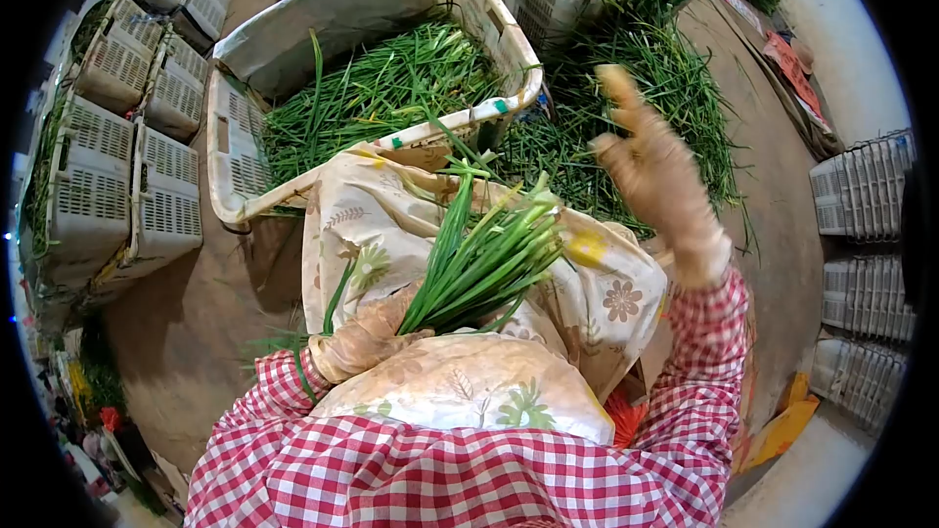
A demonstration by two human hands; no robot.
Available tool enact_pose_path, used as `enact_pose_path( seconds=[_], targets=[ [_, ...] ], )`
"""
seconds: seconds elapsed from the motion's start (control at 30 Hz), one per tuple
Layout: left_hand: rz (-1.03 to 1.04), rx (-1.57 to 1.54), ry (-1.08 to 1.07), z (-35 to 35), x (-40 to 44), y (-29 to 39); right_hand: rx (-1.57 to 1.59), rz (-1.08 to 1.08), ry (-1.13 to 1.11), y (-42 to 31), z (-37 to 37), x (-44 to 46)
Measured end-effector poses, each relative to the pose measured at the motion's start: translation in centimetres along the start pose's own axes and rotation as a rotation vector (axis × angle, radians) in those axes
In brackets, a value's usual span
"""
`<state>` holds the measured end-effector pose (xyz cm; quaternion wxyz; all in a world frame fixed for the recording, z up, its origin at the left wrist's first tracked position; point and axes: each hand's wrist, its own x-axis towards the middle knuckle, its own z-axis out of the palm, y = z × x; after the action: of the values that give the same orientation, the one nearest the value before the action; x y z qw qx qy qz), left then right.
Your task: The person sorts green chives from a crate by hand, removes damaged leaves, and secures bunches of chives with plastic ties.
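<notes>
The left grip (pixel 367 340) clasps a bright green bundle (pixel 484 264), pale stem ends (pixel 541 200) fanned; the blurred right grip (pixel 657 171) is released.

Two hands (pixel 370 335) (pixel 653 176), one bunch (pixel 479 269), one apron (pixel 445 376)

Floor (pixel 176 362): brown | large white crate (pixel 235 137): over it, base hidden | right of that crate: loose heap of green stalks (pixel 675 88), spread out | left of it: rows of slatted crates (pixel 91 176) | far right of it: pale ribbed crates (pixel 861 191)
</notes>
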<state>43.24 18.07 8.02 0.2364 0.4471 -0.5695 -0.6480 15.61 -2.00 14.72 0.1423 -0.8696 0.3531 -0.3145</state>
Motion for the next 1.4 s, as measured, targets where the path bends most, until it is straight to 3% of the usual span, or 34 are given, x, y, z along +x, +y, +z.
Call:
enact_pose_path(
  seconds=[0.03, 0.17, 0.23, 0.3, 0.37, 0.43, 0.5, 0.53, 0.57, 0.63, 0.67, 0.7, 0.77, 0.8, 0.83, 0.87, 0.93, 0.97, 1.03, 1.1, 1.17, 1.2, 1.23, 1.3, 1.4],
  targets=[
    [-0.001, -0.002, -0.002, 0.0, 0.1, 0.0, 0.263, -0.11, -0.116, -2.5, 0.4, 0.3],
    [0.039, 0.037, -0.048, -0.2, 0.3, 0.2, -0.429, -0.432, -0.456, -6.3, 4.3, -2.4],
    [0.092, 0.128, -0.038, -0.3, 0.3, 0.4, -0.394, -0.496, -0.417, -4.3, 5.0, -3.4],
    [0.012, 0.048, -0.022, -0.1, 0.1, 0.6, -0.529, -0.475, -0.456, -1.6, 4.4, -4.2],
    [-0.039, 0.038, -0.02, -0.1, -0.2, 0.6, -0.579, -0.407, -0.303, 2.5, 1.6, -3.1],
    [-0.147, 0.03, -0.035, -0.2, -0.5, 0.4, -1.097, -0.047, -0.159, 8.2, 0.0, -3.2],
    [-0.072, -0.141, -0.036, 0.6, 0.0, -1.1, -1.136, 0.198, 0.008, 9.2, -1.5, -2.7],
    [-0.035, -0.222, -0.043, 0.6, 0.4, -0.8, -0.557, 0.162, 0.054, 7.8, -1.0, -1.1],
    [0.001, -0.304, -0.053, 0.7, 0.8, -0.6, 0.001, 0.173, -0.013, 2.8, -0.3, 0.5],
    [0.25, 0.561, -0.04, 0.2, 0.9, 3.3, 0.297, -0.013, -0.542, -2.8, 2.0, 2.1],
    [-0.086, 0.782, -0.159, 0.5, 1.0, 5.0, 0.451, -0.047, -0.814, -5.5, 3.2, 2.8],
    [-0.079, 0.786, -0.171, 0.4, 0.9, 5.1, 0.544, -0.187, -0.917, -6.2, 5.8, 2.2],
    [-0.051, 0.852, -0.242, -0.1, 0.2, 5.0, 0.368, -0.126, -1.39, -8.1, 6.6, 3.7],
    [0.179, 0.591, -0.119, -0.2, -0.1, 4.0, 0.225, 0.009, -1.487, -7.4, 7.3, 3.3],
    [0.175, 0.591, -0.123, -0.2, -0.8, 2.7, 0.078, 0.148, -1.575, -6.5, 8.5, 2.4],
    [0.171, 0.269, -0.067, -0.1, -1.6, 1.3, 0.24, 0.188, -1.599, -4.5, 9.5, 1.5],
    [0.127, -0.016, -0.044, -0.9, -2.8, 2.2, 0.586, 0.206, -1.621, 1.6, 10.8, -1.0],
    [0.126, -0.021, -0.034, -1.0, -3.3, 1.3, 0.787, 0.053, -1.57, 4.6, 11.7, -2.7],
    [-0.094, -0.491, 0.029, -1.2, -3.6, -0.8, 1.124, -0.394, -1.326, 10.0, 12.5, -6.0],
    [0.038, -0.258, 0.122, -2.4, -3.6, -2.2, 1.041, 0.226, -1.288, 4.6, 7.1, -3.4],
    [-0.054, -0.448, 0.109, -3.2, -4.0, -6.9, 0.899, 0.828, -1.172, 0.8, 2.9, -1.6],
    [-0.085, -0.512, 0.105, -3.3, -4.2, -9.6, 0.714, 0.875, -1.265, 1.6, 2.5, -0.7],
    [-0.106, -0.646, 0.125, -3.2, -4.3, -12.5, 0.738, 0.859, -1.257, 2.1, 2.5, -0.7],
    [-0.127, -0.78, 0.145, -2.9, -4.0, -12.8, 0.557, 0.711, -1.29, 2.7, 1.7, 0.2],
    [-0.115, -0.895, 0.241, -2.1, -4.2, -10.3, 0.377, 0.693, -1.183, 2.6, 0.1, 1.6]
  ],
)
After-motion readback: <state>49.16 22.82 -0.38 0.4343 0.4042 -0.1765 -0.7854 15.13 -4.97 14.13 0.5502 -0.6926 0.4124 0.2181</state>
